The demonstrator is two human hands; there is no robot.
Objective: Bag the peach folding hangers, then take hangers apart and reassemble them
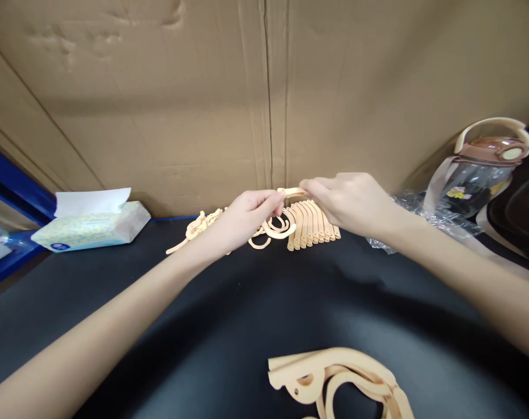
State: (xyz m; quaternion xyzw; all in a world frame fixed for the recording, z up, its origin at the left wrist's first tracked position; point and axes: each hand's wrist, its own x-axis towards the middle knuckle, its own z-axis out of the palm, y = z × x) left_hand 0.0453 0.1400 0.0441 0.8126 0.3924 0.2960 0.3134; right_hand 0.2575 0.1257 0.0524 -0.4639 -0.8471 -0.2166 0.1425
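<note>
Left hand found closed, thumb and fingertips pinching one end of a slim beige piece, and right hand likewise closed on its other end, the piece being held above the far part of the black bench. Its long axis runs roughly left to right across the gap between the hands, near level. Both ends are hidden by fingers, the attachment of the curved hook below cannot be determined, and the nearer beige parts are cut off by the lower edge.
</note>
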